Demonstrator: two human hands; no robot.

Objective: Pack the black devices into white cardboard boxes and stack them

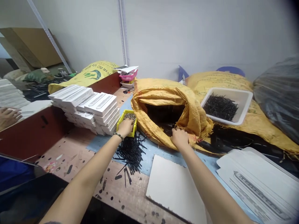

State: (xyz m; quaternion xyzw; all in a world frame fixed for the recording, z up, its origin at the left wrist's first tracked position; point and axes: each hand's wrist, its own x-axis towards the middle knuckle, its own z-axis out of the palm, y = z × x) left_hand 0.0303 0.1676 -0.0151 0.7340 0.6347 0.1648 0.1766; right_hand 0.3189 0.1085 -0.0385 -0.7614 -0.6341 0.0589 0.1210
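Note:
My left hand (126, 127), with a beaded bracelet at the wrist, reaches into a small yellow bin (118, 123) of small shiny metal parts (130, 116). Its fingers are bunched downward, and their tips are hidden. Over the lower lip of a yellow woven sack (149, 130) my right hand (180, 137) is closed, the fingers curled at the dark opening. Whether it also holds something inside the sack cannot be seen. A loose heap of thin black plastic pieces (132, 154) lies just in front of the bin.
White printed boxes (100, 104) are stacked left. A white board (173, 186) lies in front, printed sheets (259, 183) to the right. A white tray (243, 109) of black pieces rests on another yellow sack (217, 79). Another person's hand (9, 116) is at far left, beyond a brown partition (39, 127).

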